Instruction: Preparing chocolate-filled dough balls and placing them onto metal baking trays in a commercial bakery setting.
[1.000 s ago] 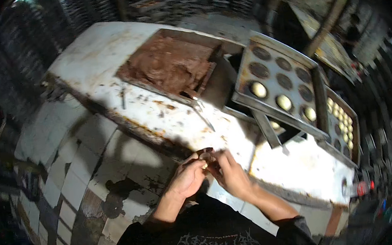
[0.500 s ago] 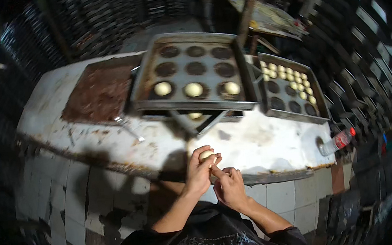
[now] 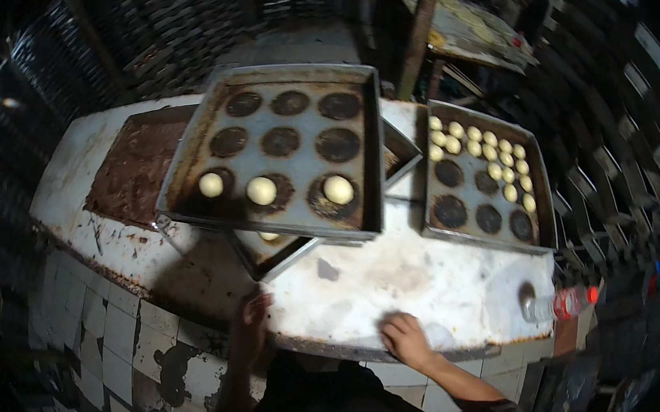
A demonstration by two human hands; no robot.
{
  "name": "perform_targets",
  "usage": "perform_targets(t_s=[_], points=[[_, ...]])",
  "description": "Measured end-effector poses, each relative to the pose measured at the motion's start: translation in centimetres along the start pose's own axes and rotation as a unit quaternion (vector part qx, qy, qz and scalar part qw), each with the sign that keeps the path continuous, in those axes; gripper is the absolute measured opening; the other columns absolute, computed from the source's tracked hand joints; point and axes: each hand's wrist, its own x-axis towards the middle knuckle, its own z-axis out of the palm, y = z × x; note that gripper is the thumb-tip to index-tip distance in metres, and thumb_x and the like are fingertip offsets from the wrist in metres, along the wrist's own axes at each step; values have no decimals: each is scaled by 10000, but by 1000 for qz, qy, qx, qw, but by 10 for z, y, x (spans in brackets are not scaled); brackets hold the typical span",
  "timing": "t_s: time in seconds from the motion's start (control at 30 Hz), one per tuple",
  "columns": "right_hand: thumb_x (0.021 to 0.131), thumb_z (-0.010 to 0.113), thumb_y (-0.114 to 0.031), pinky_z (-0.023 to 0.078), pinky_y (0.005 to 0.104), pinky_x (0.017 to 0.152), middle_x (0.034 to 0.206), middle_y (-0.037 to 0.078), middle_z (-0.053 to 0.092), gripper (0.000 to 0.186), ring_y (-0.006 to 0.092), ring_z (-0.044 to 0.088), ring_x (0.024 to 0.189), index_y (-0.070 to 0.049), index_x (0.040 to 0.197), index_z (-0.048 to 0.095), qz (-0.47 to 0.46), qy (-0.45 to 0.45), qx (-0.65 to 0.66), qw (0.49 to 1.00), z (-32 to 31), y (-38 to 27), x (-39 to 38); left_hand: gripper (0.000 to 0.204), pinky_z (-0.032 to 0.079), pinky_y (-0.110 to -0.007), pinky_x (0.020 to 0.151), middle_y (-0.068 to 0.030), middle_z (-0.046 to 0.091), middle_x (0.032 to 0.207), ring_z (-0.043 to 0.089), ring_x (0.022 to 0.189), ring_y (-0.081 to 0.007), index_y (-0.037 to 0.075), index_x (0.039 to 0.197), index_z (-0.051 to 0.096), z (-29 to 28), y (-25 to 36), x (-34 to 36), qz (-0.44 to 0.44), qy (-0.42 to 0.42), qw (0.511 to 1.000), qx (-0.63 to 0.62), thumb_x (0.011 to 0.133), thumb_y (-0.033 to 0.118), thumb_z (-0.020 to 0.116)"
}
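Note:
My left hand (image 3: 255,317) hangs in dark shadow at the near edge of the white worktable (image 3: 435,291); whether it holds anything is too dark to make out. My right hand (image 3: 405,336) rests on the table's near edge, with its fingers curled down and whatever is under them hidden. Beyond both hands, a metal baking tray (image 3: 300,231) has round dark marks on its bottom. Three pale dough balls, a left one (image 3: 211,185), a middle one (image 3: 262,191) and a right one (image 3: 338,190), sit on its nearest row of marks.
Another tray (image 3: 280,264) with a dough ball lies under the first, its corners sticking out. To the right stands a tray (image 3: 488,242) with several dough balls. A brown slab (image 3: 133,170) lies at the left. A plastic bottle (image 3: 569,302) with a red cap lies at the right edge.
My hands were together around a pale dough ball; they have moved apart, left hand leftward, right hand slightly right and down. The ball no longer shows in them. The view has shifted.

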Motion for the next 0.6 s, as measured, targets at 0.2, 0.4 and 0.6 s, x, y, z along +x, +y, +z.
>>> perform_targets(t_s=[0.2, 0.4, 0.6], points=[[818, 530, -178, 370, 435, 660, 745, 176, 546, 231, 344, 474, 717, 14, 693, 557, 267, 109, -17, 957, 6, 44, 63, 232, 428, -306, 834, -85, 578, 1018, 546, 967, -184, 13, 1105, 501, -48, -5, -23, 41, 2, 998, 36, 907, 130, 478], [688, 660, -298, 390, 387, 842, 987, 206, 537, 428, 324, 476, 916, -6, 989, 569, 301, -195, -109, 927, -4, -14, 19, 323, 403, -275, 910, -100, 540, 1149, 504, 1103, -167, 1, 1205, 422, -89, 5, 7, -62, -235, 955, -168, 889, 26, 482], [748, 621, -52, 432, 320, 867, 991, 83, 560, 321, 184, 550, 924, -59, 1057, 534, 193, -230, 177, 937, -110, -116, 238, 317, 386, -295, 932, -112, 542, 1144, 500, 1102, -174, -16, 1192, 436, -145, -17, 20, -49, -249, 953, -168, 880, 10, 482]])
